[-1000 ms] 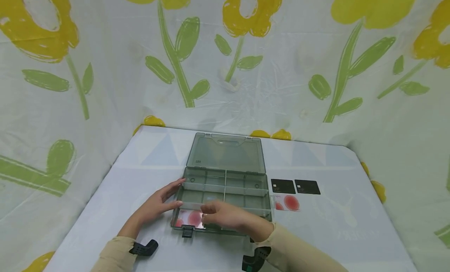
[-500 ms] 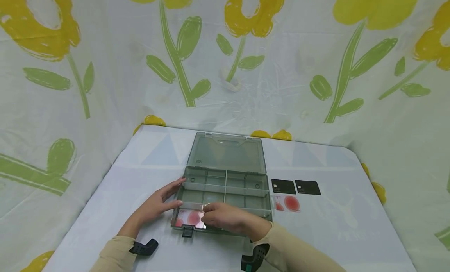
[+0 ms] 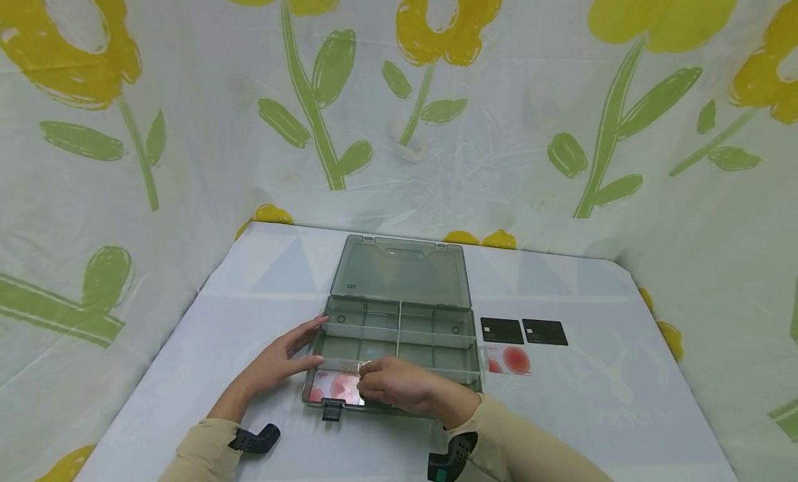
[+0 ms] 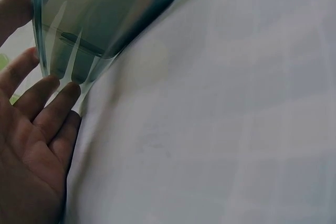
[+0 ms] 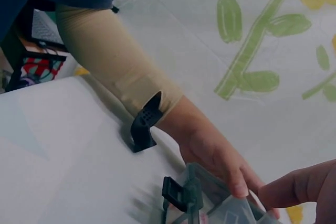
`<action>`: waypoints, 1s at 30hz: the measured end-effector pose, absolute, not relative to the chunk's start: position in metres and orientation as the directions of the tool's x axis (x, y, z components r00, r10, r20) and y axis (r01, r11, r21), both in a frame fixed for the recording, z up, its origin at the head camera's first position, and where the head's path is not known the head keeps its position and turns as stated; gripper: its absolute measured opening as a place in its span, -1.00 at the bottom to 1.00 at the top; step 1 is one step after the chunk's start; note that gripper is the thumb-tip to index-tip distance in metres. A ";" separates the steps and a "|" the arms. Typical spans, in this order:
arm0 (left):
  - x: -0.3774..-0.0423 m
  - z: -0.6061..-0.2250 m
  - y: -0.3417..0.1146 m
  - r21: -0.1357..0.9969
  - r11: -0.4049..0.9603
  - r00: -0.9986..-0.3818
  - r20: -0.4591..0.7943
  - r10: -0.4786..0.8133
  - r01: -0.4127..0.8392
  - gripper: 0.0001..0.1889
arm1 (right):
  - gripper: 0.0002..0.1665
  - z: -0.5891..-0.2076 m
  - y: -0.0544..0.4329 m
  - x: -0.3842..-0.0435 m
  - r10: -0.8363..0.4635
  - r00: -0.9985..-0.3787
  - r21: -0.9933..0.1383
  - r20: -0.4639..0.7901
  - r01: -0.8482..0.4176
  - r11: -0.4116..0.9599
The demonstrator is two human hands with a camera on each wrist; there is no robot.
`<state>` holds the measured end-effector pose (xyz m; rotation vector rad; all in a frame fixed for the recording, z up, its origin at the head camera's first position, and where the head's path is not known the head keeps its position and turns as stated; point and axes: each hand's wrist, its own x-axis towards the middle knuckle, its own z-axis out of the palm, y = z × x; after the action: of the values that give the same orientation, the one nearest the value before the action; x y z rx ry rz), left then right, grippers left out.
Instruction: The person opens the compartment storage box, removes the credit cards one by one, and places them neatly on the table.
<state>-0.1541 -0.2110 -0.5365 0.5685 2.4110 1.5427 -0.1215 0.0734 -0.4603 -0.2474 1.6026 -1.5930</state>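
A grey translucent compartment box lies with its lid folded back. My left hand rests along the box's left side, its fingers extended; the left wrist view shows the fingertips against the clear wall. My right hand reaches over the front row with curled fingers. It pinches the right end of a white-and-pink card in the front left compartment. The fingertips are mostly hidden in the head view. In the right wrist view, only part of the right hand shows at the edge.
Two black cards lie side by side on the white table, right of the box. Below them is another white card with a red circle. A dark latch juts from the box's front. Flower-printed cloth surrounds the table.
The right hand's fingers have drawn closer together at the card's right end. The card has shifted slightly and catches more light. The left hand keeps its place.
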 end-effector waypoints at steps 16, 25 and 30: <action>-0.154 -0.537 -0.212 0.912 0.358 -0.897 0.025 0.441 0.201 -0.23 | -0.31 -0.458 0.079 -0.118 -0.634 -0.655 -0.890 -0.411 0.438 0.126; -0.153 -0.535 -0.211 0.918 0.349 -0.899 0.017 0.438 0.187 -0.22 | -0.33 -0.442 0.081 -0.116 -0.639 -0.671 -0.917 -0.376 0.369 0.152; -0.154 -0.536 -0.211 0.920 0.346 -0.899 0.017 0.437 0.186 -0.22 | -0.34 -0.440 0.080 -0.116 -0.633 -0.696 -0.941 -0.338 0.254 0.224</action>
<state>-0.1536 -0.2110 -0.5361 0.5613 2.3771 1.5781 -0.1164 0.0797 -0.4401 -0.3528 1.7794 -1.5627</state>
